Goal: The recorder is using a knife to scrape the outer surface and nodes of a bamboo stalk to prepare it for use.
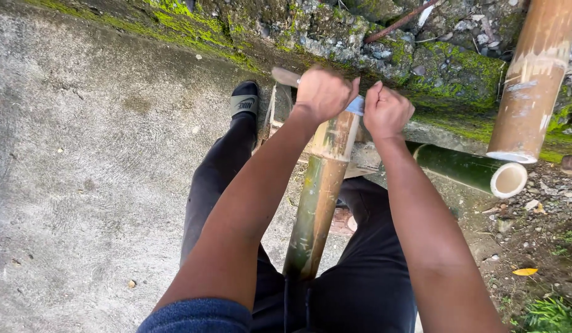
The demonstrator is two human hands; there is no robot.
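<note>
Head view: both fists grip a blade (pixel 356 105) across the bamboo pole (pixel 320 191).

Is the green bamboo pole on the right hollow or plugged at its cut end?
Hollow: the green bamboo pole shows an open, ringed cut end.

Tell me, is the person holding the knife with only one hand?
No, the left hand and the right hand both grip the knife across the bamboo pole.
</note>
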